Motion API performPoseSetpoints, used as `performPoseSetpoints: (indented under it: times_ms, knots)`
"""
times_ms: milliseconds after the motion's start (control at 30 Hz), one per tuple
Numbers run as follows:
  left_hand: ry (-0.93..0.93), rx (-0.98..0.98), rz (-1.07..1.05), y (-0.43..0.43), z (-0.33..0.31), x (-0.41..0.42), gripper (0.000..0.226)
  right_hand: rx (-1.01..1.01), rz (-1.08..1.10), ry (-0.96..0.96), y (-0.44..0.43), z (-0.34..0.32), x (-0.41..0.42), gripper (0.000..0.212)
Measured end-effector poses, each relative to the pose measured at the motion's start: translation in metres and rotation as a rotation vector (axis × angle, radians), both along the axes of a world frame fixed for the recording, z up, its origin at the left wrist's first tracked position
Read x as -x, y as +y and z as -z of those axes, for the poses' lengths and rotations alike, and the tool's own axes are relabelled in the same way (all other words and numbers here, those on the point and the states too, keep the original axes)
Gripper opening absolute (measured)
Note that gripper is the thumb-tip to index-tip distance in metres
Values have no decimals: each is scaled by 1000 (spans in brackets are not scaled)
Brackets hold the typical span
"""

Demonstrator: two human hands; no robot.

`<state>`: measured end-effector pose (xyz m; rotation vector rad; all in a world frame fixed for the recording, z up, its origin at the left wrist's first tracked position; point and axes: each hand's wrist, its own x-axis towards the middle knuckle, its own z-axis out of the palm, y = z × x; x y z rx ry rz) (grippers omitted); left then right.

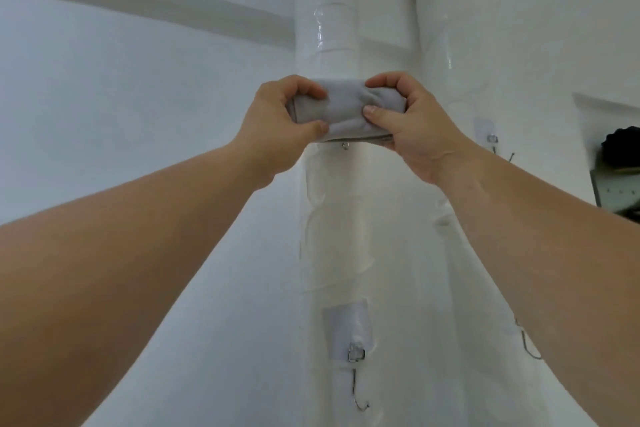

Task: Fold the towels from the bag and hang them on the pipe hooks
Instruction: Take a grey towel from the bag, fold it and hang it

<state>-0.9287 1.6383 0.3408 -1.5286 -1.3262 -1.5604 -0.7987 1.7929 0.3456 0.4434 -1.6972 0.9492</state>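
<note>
Towel [346, 111]: grey, folded to a compact pad, held up at centre frame against the pipe [329, 28].
Left hand [277, 121]: clasped on the towel's left end, thumb beneath, fingers over the top.
Right hand [408, 114]: pinching the towel's right end, thumb on the front face.
Upper hook [345, 146]: only its metal tip shows, just under the towel's lower edge; whether the towel is caught on it cannot be told.
Lower hook [358, 378]: bottom centre, on an adhesive pad, bare.
Side hooks [493, 142]: right of centre and lower right, bare.
Bag: not in view.
Progress: this towel's folding looks finished; its hanging appears under way, not confirmed. No towel hangs on any visible hook, so most of the task likely remains.
</note>
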Motion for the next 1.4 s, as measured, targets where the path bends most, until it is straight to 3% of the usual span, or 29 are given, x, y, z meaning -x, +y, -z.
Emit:
performPoseSetpoints:
  times_ms: [267, 600, 667, 767, 833, 900, 1033, 1167, 1400]
  knots:
    - [-35, 38, -46, 18, -12, 11, 32, -35, 99, -10, 27, -13, 18, 29]
    - [-99, 93, 31, 27, 2, 13, 31, 46, -15, -87, 40, 8, 23, 31]
    - [18, 61, -158, 29, 1, 11, 24, -18, 249, -81, 37, 5, 23, 26]
    - [342, -20, -760, 31, -2, 5, 23, -277, 895, 53, 37, 5, 28, 32]
    - [472, 0, -880, 34, -2, 3, 32, -460, 1101, 191, 36, 8, 30, 40]
    - [545, 72, -888, 38, -1, 8, 48, -576, 1168, 165, 37, 11, 31, 49]
    - [540, 153, -892, 45, 9, 26, 56, -620, 1123, 34, 42, 14, 39, 55]
    - [513, 170, -834, 52, 18, 34, 63, -575, 950, -4, 47, 18, 47, 57]
    - [501, 179, -832, 55, 18, 36, 64, -547, 881, -42, 48, 17, 48, 57]
